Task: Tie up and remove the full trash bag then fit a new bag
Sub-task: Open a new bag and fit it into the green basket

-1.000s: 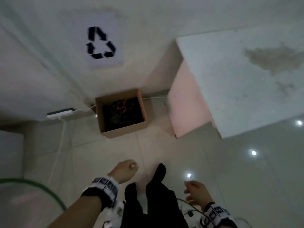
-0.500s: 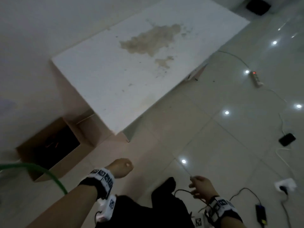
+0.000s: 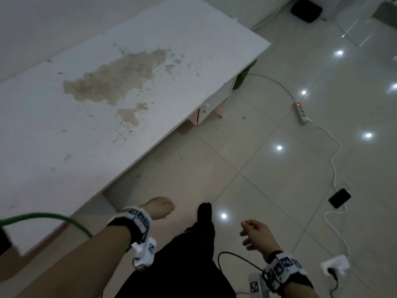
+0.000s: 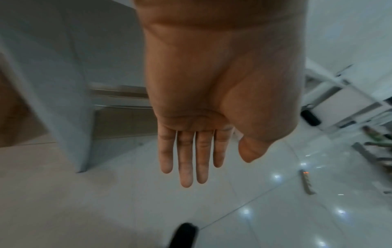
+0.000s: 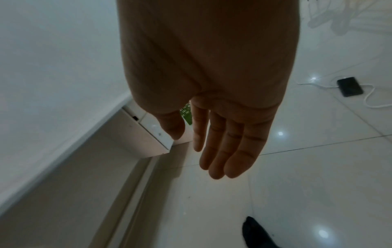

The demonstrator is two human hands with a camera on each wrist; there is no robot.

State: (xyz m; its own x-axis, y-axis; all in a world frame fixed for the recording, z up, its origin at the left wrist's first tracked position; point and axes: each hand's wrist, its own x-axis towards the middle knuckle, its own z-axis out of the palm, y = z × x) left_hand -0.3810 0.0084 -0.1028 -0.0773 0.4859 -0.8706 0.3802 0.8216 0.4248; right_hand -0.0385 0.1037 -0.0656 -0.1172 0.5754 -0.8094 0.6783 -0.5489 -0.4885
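Note:
No trash bag or bin shows in any view now. My left hand (image 3: 160,208) hangs low beside the white table's near corner, holding nothing; the left wrist view shows the left hand (image 4: 191,159) with straight fingers over bare floor. My right hand (image 3: 255,235) hangs over the tiles with loosely bent fingers, empty. In the right wrist view the right hand (image 5: 216,151) is relaxed and open. A green object (image 3: 245,77) sits half hidden under the table's far end, and a sliver of that green object (image 5: 186,114) peeks out behind my thumb.
The stained white table (image 3: 107,93) fills the left. On the tiled floor lie a power strip (image 3: 300,111), a black phone (image 3: 339,197) on a white cable, and a wall adapter (image 3: 334,265). A black box (image 3: 306,8) stands far back. My black-socked foot (image 3: 204,211) steps forward.
The view swung right: the cardboard box lined with a black bag slid off the left edge, and the table and cabled floor came in. Both hands stayed empty.

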